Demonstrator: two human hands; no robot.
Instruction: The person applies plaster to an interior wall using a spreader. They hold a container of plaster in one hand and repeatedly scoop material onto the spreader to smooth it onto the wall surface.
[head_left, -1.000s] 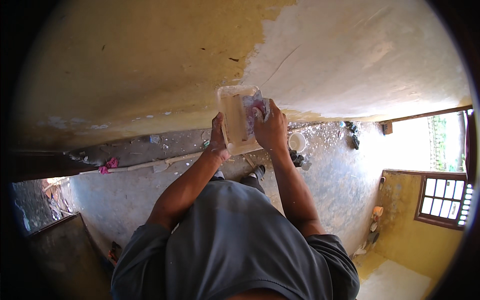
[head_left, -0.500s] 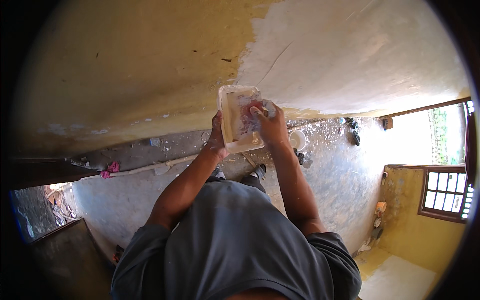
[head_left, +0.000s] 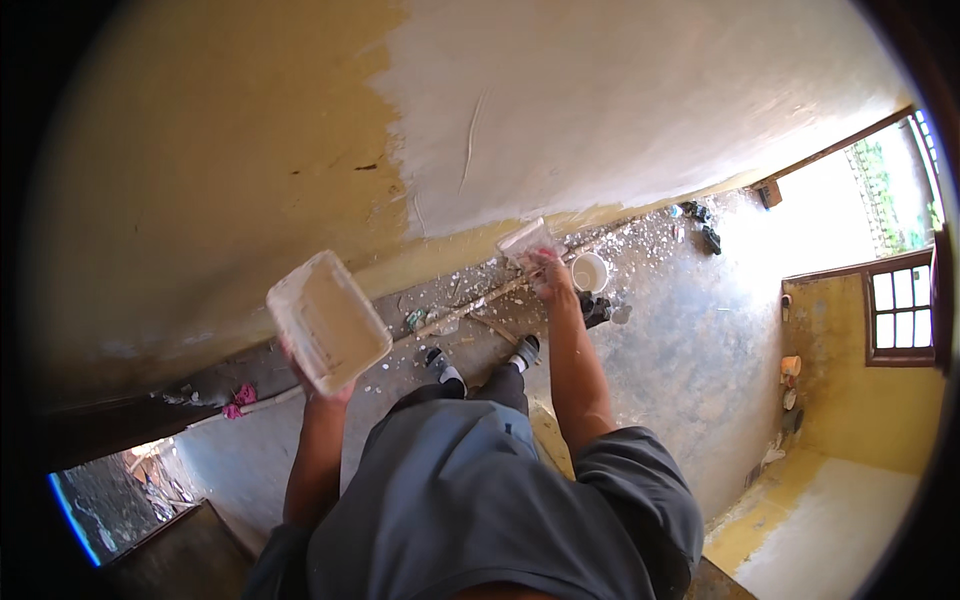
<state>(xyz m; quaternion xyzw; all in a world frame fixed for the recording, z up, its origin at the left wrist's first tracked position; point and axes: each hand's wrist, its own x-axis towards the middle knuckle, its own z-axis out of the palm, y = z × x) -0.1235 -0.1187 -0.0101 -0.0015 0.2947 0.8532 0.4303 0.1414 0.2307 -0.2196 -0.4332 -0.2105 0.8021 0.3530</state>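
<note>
My left hand grips a rectangular whitish plastic tub from below, its fingers around the near edge. Pale paste coats the inside of the tub, which is tilted toward the wall. To the right, my right hand is closed on a flat putty spreader, smeared white, with a bit of red showing near the fingers. The spreader appears close to the lower wall; whether it touches cannot be seen. Ahead, white coating covers the right part of the yellow wall.
A white bucket stands on the floor beyond my right forearm. A long pole lies along the wall base among white flecks. Pink cloth is at left, dark items at right, and a barred window far right.
My hands have moved apart. The tub went left and down with my left hand, and the spreader came out of it with my right hand. The view has shifted right.
</note>
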